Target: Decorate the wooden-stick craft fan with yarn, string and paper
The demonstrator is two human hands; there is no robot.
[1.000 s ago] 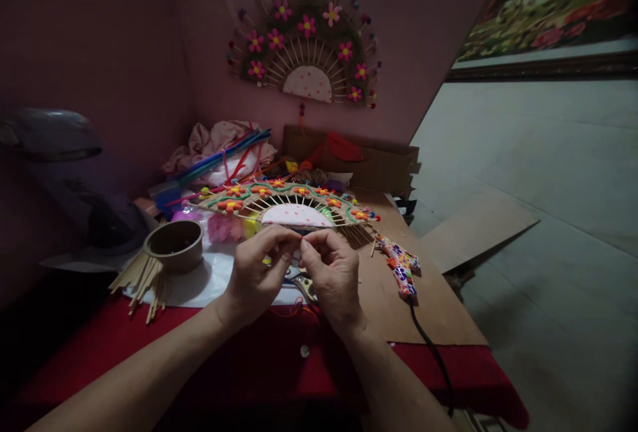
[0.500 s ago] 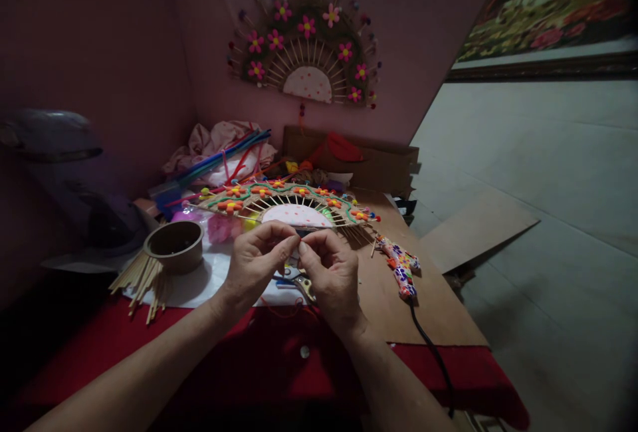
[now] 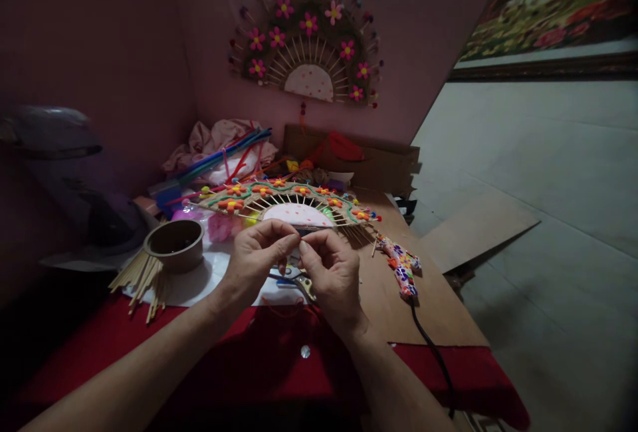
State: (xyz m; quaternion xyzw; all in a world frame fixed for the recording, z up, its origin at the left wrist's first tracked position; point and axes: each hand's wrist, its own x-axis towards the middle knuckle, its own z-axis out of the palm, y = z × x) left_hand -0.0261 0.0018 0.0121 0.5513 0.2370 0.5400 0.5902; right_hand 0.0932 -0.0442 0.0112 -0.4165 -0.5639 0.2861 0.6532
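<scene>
Thumb and forefinger of my left hand (image 3: 259,252) are pinched together, their tips meeting those of my right hand (image 3: 333,272), which is pinched the same way. What lies between the fingertips is too small to make out. Just behind them stands a fan-shaped piece (image 3: 298,214) of thin sticks with orange flowers, a green wavy line and a white dotted half-circle. Scissors (image 3: 305,286) lie beneath my hands, partly hidden. A thin orange thread (image 3: 279,312) trails over the red cloth (image 3: 224,365) below them.
At left, a brown bowl (image 3: 174,262) stands by a bundle of wooden sticks (image 3: 142,282). A flower-patterned glue gun (image 3: 403,269) with a black cord lies on cardboard (image 3: 438,312) at right. Another flowered fan (image 3: 309,23) hangs on the wall. Pipe cleaners (image 3: 224,156) are piled behind.
Both hands keep almost the same pinched pose, fingertips together. The view has shifted very slightly; nothing on the table has visibly moved.
</scene>
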